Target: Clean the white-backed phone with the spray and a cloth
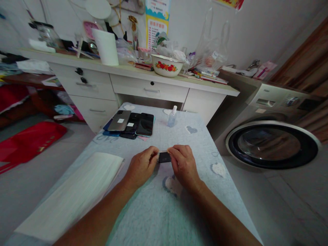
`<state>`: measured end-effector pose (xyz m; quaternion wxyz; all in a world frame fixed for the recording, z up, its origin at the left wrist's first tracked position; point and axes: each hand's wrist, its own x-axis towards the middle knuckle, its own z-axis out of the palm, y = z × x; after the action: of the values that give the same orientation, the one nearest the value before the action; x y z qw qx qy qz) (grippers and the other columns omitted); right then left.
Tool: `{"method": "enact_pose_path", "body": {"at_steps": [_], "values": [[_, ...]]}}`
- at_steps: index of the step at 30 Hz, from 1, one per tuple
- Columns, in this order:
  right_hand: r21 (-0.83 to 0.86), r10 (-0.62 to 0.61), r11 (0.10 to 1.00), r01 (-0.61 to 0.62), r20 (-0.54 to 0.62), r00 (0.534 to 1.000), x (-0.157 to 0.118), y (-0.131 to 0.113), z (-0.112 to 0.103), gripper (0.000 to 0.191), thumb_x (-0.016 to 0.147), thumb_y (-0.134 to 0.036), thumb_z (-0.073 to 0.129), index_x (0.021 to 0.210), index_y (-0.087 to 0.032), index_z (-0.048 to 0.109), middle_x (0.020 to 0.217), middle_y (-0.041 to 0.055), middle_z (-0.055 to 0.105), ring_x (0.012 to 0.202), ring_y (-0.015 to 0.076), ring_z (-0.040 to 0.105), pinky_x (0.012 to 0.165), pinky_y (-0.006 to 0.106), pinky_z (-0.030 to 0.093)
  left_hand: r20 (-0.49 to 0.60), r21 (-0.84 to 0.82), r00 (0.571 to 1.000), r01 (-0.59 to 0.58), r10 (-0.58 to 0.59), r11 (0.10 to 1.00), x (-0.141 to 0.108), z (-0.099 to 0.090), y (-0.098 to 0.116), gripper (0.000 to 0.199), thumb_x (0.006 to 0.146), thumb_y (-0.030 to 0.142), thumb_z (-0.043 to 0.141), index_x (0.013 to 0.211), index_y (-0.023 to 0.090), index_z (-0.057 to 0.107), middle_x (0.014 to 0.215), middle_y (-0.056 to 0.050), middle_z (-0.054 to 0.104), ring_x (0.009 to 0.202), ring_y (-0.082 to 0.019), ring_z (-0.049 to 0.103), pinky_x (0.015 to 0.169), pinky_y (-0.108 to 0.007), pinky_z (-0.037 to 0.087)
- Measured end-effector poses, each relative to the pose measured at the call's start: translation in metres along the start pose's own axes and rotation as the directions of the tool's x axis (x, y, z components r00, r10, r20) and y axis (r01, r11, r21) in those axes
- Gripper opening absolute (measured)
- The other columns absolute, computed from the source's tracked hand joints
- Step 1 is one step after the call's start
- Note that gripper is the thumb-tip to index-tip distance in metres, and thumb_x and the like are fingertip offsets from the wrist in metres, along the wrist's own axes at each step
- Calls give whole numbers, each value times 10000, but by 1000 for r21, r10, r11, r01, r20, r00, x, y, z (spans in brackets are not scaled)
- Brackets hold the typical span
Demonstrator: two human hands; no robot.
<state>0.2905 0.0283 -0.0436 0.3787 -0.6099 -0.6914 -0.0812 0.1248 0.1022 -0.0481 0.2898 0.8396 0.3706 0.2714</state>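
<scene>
Bare-handed and bare-armed, you show a left hand and right hand with rounded knuckles, your forearms broadening from narrower wrists; your fingernails are too small to make out.

A washing machine stands right of the white drawered desk.

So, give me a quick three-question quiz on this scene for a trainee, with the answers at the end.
1. True or false: the clear bottle stands upright, to the right of the phones.
2. What do the left hand and right hand hold between them?
A) a flowered bowl
B) a flat dark item
C) a white roll
3. Fill in: the long pale sheet lies on the ____ side of the table.

Key: 1 true; 2 B; 3 left.
</scene>
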Motion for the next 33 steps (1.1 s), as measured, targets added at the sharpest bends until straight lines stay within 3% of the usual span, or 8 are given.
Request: {"method": "enact_pose_path", "body": {"at_steps": [12,23,33], "values": [[3,-167,986,167,109,980,8,-18,4,277,937,-139,435,1111,-198,642,1061,83,643,882,211,496,795,367,465,-24,-92,999,-25,23,995,0,4,-7,150,872,218,455,925,208,595,831,-8,656,764,-150,612,713,-255,466],[-133,-35,990,47,88,995,7,-4,-9,199,869,-120,545,982,-217,678,967,66,657,857,228,477,783,396,407,-58,-190,998,-1,-10,982,3,4,-8,109,829,221,527,866,197,626,791,3,636,704,-126,596,649,-231,460],[-34,-130,990,136,139,982,6,-17,6,238,944,-180,460,1082,-202,653,1073,68,649,883,214,476,782,379,427,-56,-261,998,15,-30,965,6,8,-12,116,816,208,545,876,184,641,804,-5,638,713,-129,589,654,-237,463]]}}
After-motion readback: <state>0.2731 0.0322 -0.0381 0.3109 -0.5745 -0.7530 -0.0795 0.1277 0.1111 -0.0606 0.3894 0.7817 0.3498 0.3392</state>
